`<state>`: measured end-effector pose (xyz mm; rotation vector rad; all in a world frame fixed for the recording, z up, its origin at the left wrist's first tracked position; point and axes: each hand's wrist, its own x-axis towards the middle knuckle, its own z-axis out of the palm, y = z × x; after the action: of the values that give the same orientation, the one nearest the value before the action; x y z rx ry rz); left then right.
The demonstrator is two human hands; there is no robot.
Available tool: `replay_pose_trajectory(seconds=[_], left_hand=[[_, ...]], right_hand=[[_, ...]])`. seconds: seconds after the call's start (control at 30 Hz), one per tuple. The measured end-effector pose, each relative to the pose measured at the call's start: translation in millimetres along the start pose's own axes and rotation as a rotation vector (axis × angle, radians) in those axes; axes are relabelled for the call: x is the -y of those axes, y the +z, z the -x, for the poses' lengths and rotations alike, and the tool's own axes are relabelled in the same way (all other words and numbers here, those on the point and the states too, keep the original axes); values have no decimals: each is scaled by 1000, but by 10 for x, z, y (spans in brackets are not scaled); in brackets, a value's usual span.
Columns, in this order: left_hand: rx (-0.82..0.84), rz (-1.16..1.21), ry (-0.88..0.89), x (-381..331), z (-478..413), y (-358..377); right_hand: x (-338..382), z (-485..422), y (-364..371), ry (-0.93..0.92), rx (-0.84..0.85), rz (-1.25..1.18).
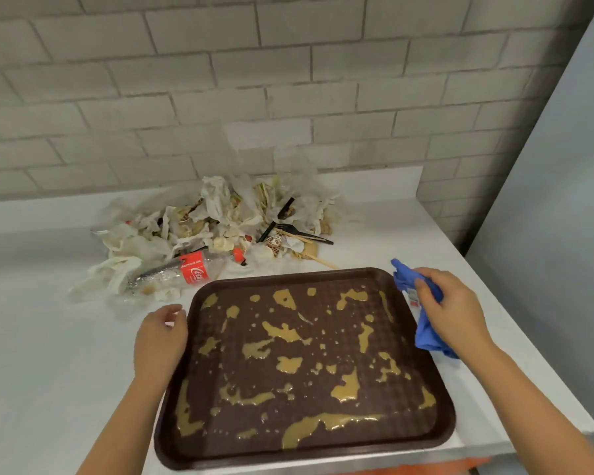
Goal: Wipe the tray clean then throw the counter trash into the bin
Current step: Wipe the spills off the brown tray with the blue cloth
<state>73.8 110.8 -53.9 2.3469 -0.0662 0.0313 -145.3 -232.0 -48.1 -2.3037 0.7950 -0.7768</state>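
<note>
A: Where is the tray (288,273)?
B: On the counter (48,337), near its front edge; right hand (456,313) grips the cloth (426,334) at the right rim; left hand (160,341), loosely curled and holding nothing, sits by the left rim.
A: Wiping tips?
B: Brace the left rim; take long overlapping strokes; tray holds only tan smears (288,332); trash (220,221) lies behind; no bin in view.

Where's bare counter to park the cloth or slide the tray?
Widest bare patch: counter left of the tray, in front of the trash pile. Smaller one back right, between pile and counter edge. Crowded: bottle and pile nearly reach the tray's far rim; the narrow strip right of the tray holds the right hand and blue cloth.
</note>
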Motion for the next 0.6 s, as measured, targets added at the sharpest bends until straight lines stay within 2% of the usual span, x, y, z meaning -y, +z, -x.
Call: replay_pose_trajectory(seconds=[0.17, 0.43, 0.6], left_hand=[[106, -144, 25, 186, -404, 273], [89, -208, 201, 407, -492, 426], [111, -230, 259, 460, -529, 418]], right_hand=[[91, -343, 444, -200, 232, 268], [-93, -376, 679, -223, 432, 575], [-103, -401, 757, -243, 528, 606]])
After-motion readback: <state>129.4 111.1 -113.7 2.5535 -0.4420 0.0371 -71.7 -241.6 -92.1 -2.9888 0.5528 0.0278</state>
